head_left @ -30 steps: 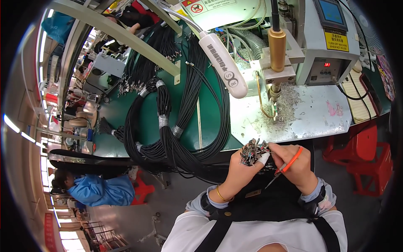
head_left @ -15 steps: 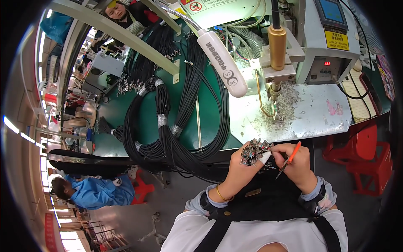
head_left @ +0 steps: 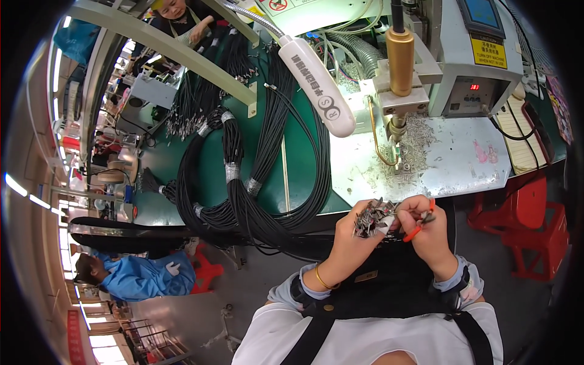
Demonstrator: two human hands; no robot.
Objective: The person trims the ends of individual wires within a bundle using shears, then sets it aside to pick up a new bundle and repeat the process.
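Observation:
My left hand point(head_left: 348, 238) is closed around a bundle of cable ends point(head_left: 372, 220), their many small metal connectors fanning out above the fist. White wrapping shows on the bundle's right side. Close beside it, my right hand point(head_left: 433, 244) is closed with an orange-handled hand tool point(head_left: 412, 234) lying across its fingers; the tool's grey metal part shows near the knuckles. Whether it is scissors or nippers I cannot tell. The right fingertips meet the bundle's right edge; what they pinch is hidden. Black cables point(head_left: 292, 238) run from the bench toward my left hand.
A machine with a brass-coloured cylinder point(head_left: 399, 64) stands over a metal plate point(head_left: 453, 164) littered with metal bits. A white lamp point(head_left: 316, 88) hangs left of it. Tied black cable coils point(head_left: 234, 149) lie on the green bench. Red stools point(head_left: 535, 237) stand right. Two co-workers are at left.
The tool has turned in my right hand, its dark blade no longer pointing down toward me. My right fingers have curled more. The far co-worker's hand has come into view.

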